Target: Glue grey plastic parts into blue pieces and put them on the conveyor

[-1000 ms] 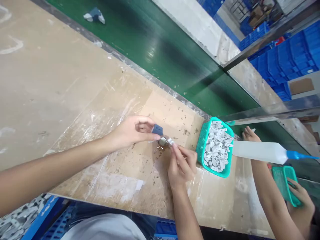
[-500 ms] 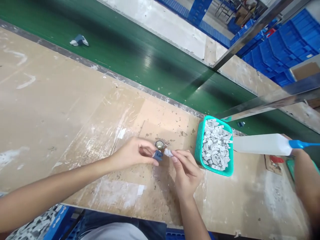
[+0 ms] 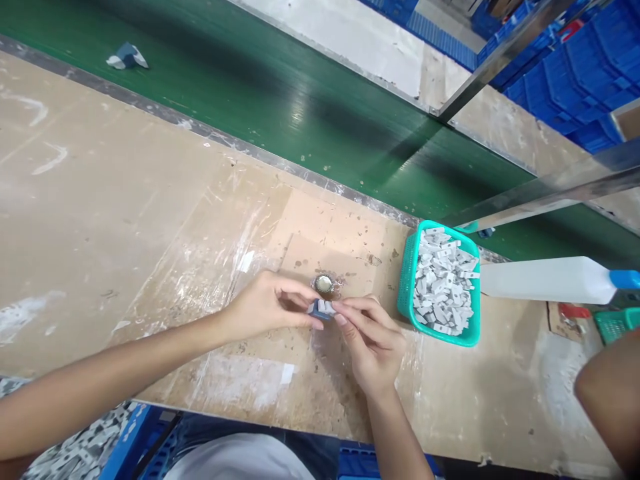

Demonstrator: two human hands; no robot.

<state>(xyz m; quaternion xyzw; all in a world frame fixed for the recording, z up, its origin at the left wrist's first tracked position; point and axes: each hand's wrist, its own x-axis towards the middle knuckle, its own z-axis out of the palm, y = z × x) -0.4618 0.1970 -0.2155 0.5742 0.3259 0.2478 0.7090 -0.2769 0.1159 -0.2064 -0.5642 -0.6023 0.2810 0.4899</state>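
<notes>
Between thumb and fingers, my left hand [image 3: 273, 303] pinches a small dark blue plastic part [image 3: 316, 311]. My right hand [image 3: 373, 337] is closed on a small white plastic piece [image 3: 326, 307], which meets the blue part; how deep it sits in it I cannot tell. Just beyond my fingertips, a small round cap [image 3: 325, 284] with pale contents stands on a stained cardboard sheet [image 3: 320, 252]. Right of my right hand is a green basket [image 3: 406, 273] heaped with small white-grey pieces [image 3: 445, 283].
A white bottle with a blue cap [image 3: 547, 280] lies right of the basket, near another person's arm [image 3: 610, 400]. Behind the table runs a green conveyor belt [image 3: 240, 93] carrying a blue-and-white part [image 3: 128, 57]. At lower left, a blue crate [image 3: 123, 443] holds grey pieces.
My right hand has brought the white piece from just beside the blue part into contact with it. The belt part has shifted left in view, and the other person's arm has moved.
</notes>
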